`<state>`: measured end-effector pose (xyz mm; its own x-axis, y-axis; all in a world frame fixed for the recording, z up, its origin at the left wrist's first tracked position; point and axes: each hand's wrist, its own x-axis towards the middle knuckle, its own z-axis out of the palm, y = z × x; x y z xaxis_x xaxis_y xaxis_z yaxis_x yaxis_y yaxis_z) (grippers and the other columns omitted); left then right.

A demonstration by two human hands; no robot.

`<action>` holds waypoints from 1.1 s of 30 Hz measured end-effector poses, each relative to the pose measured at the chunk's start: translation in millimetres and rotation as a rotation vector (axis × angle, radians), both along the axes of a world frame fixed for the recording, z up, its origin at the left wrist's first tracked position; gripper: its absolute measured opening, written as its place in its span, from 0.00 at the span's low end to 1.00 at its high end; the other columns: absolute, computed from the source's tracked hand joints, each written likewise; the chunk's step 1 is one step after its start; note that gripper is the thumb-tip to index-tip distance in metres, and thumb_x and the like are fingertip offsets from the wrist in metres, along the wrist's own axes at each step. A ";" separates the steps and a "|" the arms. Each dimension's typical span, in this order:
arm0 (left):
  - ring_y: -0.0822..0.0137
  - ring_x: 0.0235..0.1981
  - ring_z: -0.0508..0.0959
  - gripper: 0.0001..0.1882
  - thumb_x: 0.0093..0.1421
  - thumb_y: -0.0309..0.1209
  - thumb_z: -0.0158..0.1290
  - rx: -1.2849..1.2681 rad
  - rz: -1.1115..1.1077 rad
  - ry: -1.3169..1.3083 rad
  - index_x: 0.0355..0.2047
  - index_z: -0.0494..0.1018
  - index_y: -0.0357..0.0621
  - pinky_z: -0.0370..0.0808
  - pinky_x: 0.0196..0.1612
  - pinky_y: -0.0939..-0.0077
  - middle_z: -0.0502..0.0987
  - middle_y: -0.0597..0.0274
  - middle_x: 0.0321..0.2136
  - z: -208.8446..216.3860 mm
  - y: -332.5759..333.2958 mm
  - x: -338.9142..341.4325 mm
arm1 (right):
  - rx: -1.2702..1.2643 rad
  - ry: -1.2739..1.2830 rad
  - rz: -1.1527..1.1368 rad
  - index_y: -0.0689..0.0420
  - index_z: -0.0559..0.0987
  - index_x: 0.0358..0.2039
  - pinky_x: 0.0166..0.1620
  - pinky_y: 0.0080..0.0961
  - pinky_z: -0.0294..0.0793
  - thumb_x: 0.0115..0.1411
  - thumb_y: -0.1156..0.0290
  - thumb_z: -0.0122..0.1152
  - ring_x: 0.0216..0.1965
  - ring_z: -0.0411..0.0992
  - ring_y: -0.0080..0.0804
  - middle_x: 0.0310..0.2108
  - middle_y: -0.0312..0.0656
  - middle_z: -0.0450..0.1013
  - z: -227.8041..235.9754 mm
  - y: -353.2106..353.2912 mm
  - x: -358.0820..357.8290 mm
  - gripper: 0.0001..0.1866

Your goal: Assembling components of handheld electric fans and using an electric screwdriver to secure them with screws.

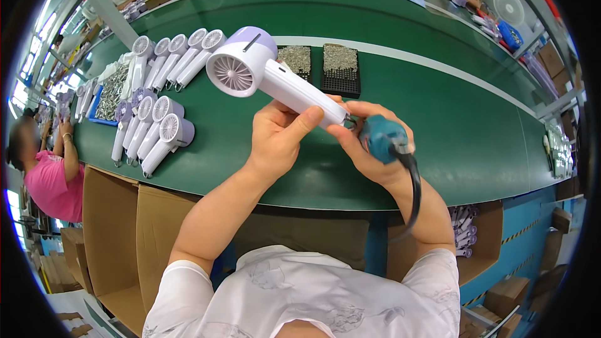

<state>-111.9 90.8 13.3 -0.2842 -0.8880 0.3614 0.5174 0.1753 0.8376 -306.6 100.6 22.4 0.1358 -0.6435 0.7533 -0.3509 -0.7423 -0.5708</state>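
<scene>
My left hand is closed around the handle of a white and lilac handheld fan. The fan is tilted, its round grille head up and to the left, its handle end toward my right hand. In that hand is a teal corded electric screwdriver, slightly blurred, with a black cord hanging past my forearm. My right thumb and fingers are close around the handle's end, where a small metal loop shows. The screwdriver's tip is hidden.
Several similar fans lie left on the green table, near a blue tray of metal parts. Two black trays of small metal pieces stand beyond my hands. Cardboard boxes flank me. Other people work left and across the table.
</scene>
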 end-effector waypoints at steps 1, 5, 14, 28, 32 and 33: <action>0.53 0.54 0.80 0.20 0.71 0.29 0.54 0.016 0.033 -0.041 0.57 0.69 0.27 0.76 0.60 0.57 0.78 0.39 0.54 2.9 -1.5 -0.3 | 0.014 -0.112 0.036 0.63 0.81 0.47 0.36 0.23 0.82 0.51 0.74 0.82 0.33 0.82 0.28 0.36 0.44 0.83 -14.4 -8.1 2.8 0.24; 0.64 0.48 0.82 0.15 0.68 0.27 0.59 0.241 0.125 -0.054 0.49 0.75 0.28 0.78 0.54 0.67 0.82 0.49 0.46 16.3 -11.2 17.1 | 0.311 -0.421 0.288 0.67 0.76 0.56 0.31 0.18 0.79 0.62 0.79 0.69 0.29 0.79 0.22 0.40 0.48 0.83 -4.4 -8.2 -0.9 0.22; 0.69 0.31 0.82 0.17 0.71 0.39 0.56 0.370 0.298 -0.301 0.41 0.76 0.33 0.82 0.34 0.70 0.81 0.58 0.33 9.0 -66.9 86.2 | 0.126 -0.689 0.405 0.66 0.77 0.42 0.25 0.36 0.80 0.75 0.47 0.49 0.18 0.72 0.32 0.22 0.43 0.72 75.6 -71.8 2.3 0.28; 0.70 0.28 0.82 0.17 0.66 0.37 0.63 0.647 0.144 -0.257 0.42 0.77 0.31 0.78 0.31 0.76 0.82 0.58 0.30 -25.6 -64.8 90.0 | 0.290 -0.691 0.342 0.69 0.77 0.38 0.20 0.32 0.74 0.66 0.71 0.62 0.14 0.70 0.29 0.19 0.42 0.71 37.9 -140.4 70.2 0.11; 0.73 0.29 0.81 0.18 0.65 0.37 0.64 0.607 0.192 -0.332 0.43 0.79 0.31 0.78 0.32 0.79 0.83 0.59 0.31 -33.4 -62.3 88.3 | 0.364 -0.616 0.272 0.65 0.78 0.39 0.20 0.34 0.71 0.67 0.67 0.56 0.14 0.67 0.32 0.19 0.41 0.67 24.5 -142.4 69.0 0.12; 0.75 0.29 0.81 0.18 0.65 0.37 0.65 0.600 0.179 -0.337 0.43 0.79 0.31 0.77 0.33 0.79 0.83 0.60 0.31 -34.2 -62.5 89.3 | 0.377 -0.618 0.267 0.65 0.78 0.39 0.20 0.35 0.71 0.67 0.67 0.56 0.14 0.66 0.32 0.19 0.41 0.67 22.4 -142.9 68.7 0.12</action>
